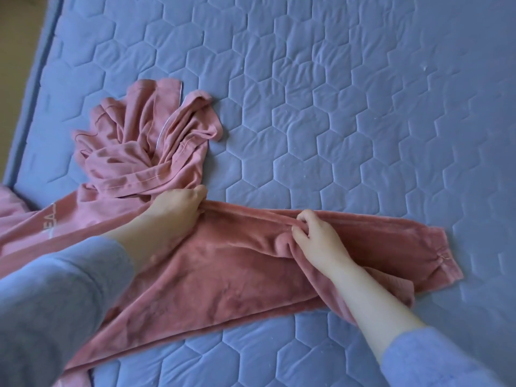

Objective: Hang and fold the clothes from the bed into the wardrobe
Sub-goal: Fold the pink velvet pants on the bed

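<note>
1. Pink fleece trousers (237,263) lie on the bed (363,107), stretched across its near part, one leg running right to a gathered cuff (444,258).
2. At the upper edge of that leg the cloth is bunched into a long ridge.
3. At the ridge's left end, the left hand (178,205) grips the trousers with curled fingers; the fingertips are tucked out of sight in the cloth.
4. Further right along the same ridge, the right hand (318,241) pinches a fold of the trousers between thumb and bent fingers.
5. The two hands are apart, with a stretch of the ridge between them.
6. A second pink garment (145,141), thinner and crumpled in a heap, lies beyond the left hand, its lower hem just beside the knuckles.
7. Smoother pink cloth with pale lettering (50,222) runs off the left edge; whether it belongs to the trousers cannot be told.
8. Both forearms come from grey-blue sleeves (55,289).
9. The bed cover is blue, quilted in hexagons.
</note>
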`<state>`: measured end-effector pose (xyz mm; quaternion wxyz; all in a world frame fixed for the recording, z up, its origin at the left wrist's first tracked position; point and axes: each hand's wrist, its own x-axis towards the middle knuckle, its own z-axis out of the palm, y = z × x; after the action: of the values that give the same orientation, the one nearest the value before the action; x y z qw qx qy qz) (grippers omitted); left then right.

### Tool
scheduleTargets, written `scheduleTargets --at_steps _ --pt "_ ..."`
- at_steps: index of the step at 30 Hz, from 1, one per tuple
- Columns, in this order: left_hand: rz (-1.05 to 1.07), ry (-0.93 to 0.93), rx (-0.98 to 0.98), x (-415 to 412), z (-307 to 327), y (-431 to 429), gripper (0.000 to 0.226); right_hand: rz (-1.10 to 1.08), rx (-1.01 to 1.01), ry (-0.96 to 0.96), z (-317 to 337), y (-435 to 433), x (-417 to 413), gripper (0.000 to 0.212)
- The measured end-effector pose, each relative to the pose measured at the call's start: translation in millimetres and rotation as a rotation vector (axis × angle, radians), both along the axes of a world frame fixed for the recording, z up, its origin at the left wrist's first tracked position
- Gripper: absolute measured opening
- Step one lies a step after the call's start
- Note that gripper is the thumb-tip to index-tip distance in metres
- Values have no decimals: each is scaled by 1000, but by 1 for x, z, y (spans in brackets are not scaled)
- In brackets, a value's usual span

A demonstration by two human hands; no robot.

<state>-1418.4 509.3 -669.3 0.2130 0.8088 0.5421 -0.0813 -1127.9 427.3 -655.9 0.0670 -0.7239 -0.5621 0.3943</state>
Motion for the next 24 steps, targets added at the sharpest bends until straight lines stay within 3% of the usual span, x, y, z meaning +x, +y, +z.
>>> scheduleTargets --at_steps 3,7,10,13,16,17,19,21,24 --pt "24 41 -60 6 -2 -3 23 -1 -53 -105 -9 1 -9 15" --pt "56 20 -119 9 0 -5 36 -136 -217 221 -6 2 1 27" --pt "90 47 -110 10 4 -4 39 11 -350 227 1 -4 16 27" --pt "17 154 90 22 13 -12 46 49 -259 122 5 -16 27 26" --pt "-84 -164 331 45 31 -40 22 42 -207 48 9 -34 33 25" --pt "-133 -273 313 54 35 -55 16 30 -177 31 9 -40 34 23" --pt "-187 -295 50 73 34 -86 14 -31 -80 7 10 -52 34 18" --pt "-213 -95 -218 89 25 -117 23 -120 18 -8 9 -61 31 17" --pt "-200 84 -366 104 7 -155 41 -213 49 51 9 -75 24 18"
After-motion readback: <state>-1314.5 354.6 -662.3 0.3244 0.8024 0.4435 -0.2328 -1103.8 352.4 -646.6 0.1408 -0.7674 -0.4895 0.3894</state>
